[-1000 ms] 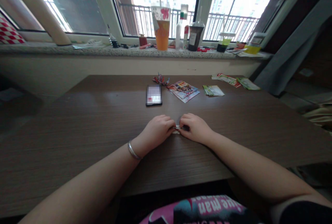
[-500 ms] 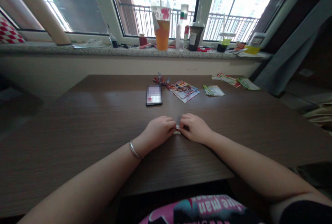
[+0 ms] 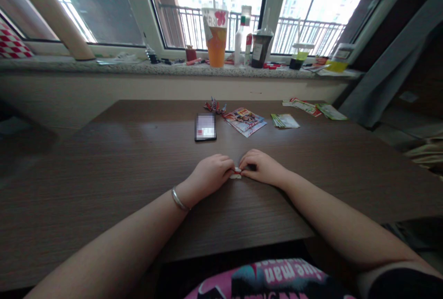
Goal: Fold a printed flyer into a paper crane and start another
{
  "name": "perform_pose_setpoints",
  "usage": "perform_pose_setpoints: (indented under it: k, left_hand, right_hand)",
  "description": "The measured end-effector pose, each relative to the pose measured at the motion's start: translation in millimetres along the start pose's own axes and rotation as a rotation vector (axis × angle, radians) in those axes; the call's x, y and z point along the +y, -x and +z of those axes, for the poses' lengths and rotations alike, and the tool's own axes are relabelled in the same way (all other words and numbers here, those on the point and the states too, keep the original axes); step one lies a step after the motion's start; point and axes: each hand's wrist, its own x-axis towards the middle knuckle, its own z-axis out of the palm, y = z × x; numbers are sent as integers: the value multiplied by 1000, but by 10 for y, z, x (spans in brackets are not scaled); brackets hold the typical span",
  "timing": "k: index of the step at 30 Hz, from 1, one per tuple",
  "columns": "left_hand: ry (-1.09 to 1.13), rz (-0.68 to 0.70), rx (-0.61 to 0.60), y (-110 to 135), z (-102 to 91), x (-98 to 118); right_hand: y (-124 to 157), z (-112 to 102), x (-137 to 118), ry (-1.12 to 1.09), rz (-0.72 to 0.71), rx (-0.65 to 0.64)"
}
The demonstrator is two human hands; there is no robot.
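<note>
Between my fingertips, low over the brown table, is a small folded piece of paper [image 3: 236, 174], whitish with a red streak. My left hand [image 3: 215, 171], with a silver bangle at the wrist, pinches its left end. My right hand [image 3: 262, 168] grips the right end between thumb and forefinger, the other fingers curled above. Much of the paper is hidden by the fingers. Beyond my hands lie a phone [image 3: 205, 127], a small pile of folded paper pieces [image 3: 214, 105] and a stack of printed sheets [image 3: 245, 121].
Green and white cards [image 3: 284, 121] lie right of the sheets, with more leaflets [image 3: 306, 106] near the table's far right corner. The windowsill [image 3: 138, 68] behind carries a tall orange drink cup [image 3: 217, 43], bottles [image 3: 240, 43] and a dark cup [image 3: 261, 48].
My right hand has shifted slightly away from the left, its thumb and forefinger a little further right. More of the folded paper shows between my hands. My left hand has barely moved.
</note>
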Motion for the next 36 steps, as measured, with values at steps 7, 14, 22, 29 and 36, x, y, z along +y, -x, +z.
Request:
perform_pose_setpoints:
  k: [7, 14, 22, 29, 36]
  left_hand:
    - [20, 25, -6, 12, -1, -41]
    - [102, -8, 35, 23, 9, -40]
    - [258, 134, 44, 50, -58, 4]
    - [356, 53, 82, 24, 12, -47]
    - [292, 40, 157, -4, 67, -91]
  right_hand:
    - [10, -48, -81, 21, 29, -14]
    - [-14, 24, -134, 60, 123, 59]
    - [-25, 30, -176, 51, 345, 96]
    - [-4, 84, -137, -259, 492, 94]
    - [-6, 96, -98, -159, 369, 139]
